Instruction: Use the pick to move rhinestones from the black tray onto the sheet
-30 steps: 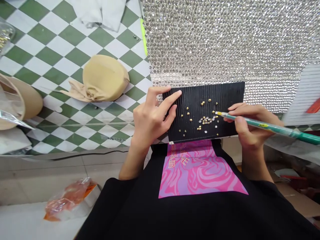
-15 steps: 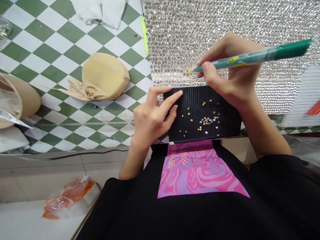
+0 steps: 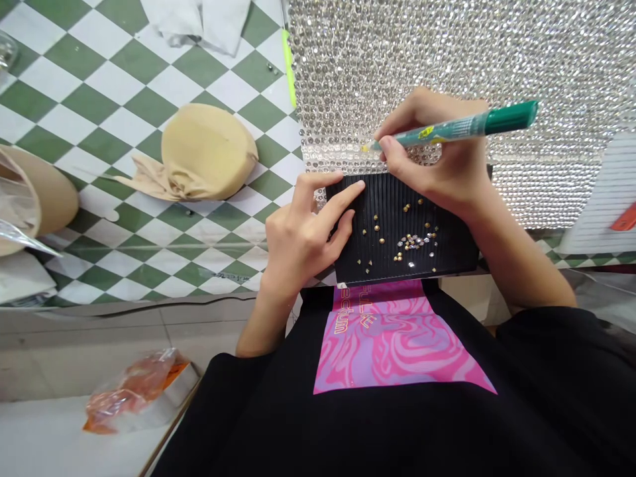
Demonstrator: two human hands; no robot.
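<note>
Leftmost, a beige tub (image 3: 59,199) stood on the checkered table (image 3: 124,99), with a round beige pad (image 3: 206,149) between it and the left hand (image 3: 305,232). That hand's fingers were loosely spread, their tips on the left part of the black ridged tray (image 3: 385,199), where small gems (image 3: 415,242) lay scattered. Above the tray spread the glittering rhinestone sheet (image 3: 348,79). The green pen (image 3: 450,128), pinched narrowly in the right hand (image 3: 442,162), pointed left at the sheet's lower part; whether its tip touched could not be told. Far right lay a white ridged board (image 3: 596,199).
</note>
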